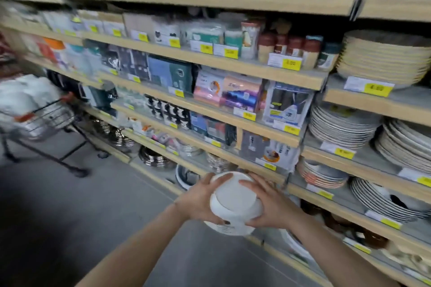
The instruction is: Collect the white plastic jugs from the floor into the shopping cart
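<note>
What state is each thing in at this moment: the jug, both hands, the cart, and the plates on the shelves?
white jug: lifted off the floor, held between both hands in front of the shelves.
left hand: grips the jug's left side.
right hand: grips the jug's right side.
shopping cart: standing far left in the aisle, white items already piled in it; blurred.
plates: stacked on the shelves at right.

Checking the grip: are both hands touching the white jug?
Touching. The head view shows the left hand and right hand gripping opposite sides of the white jug.
</note>
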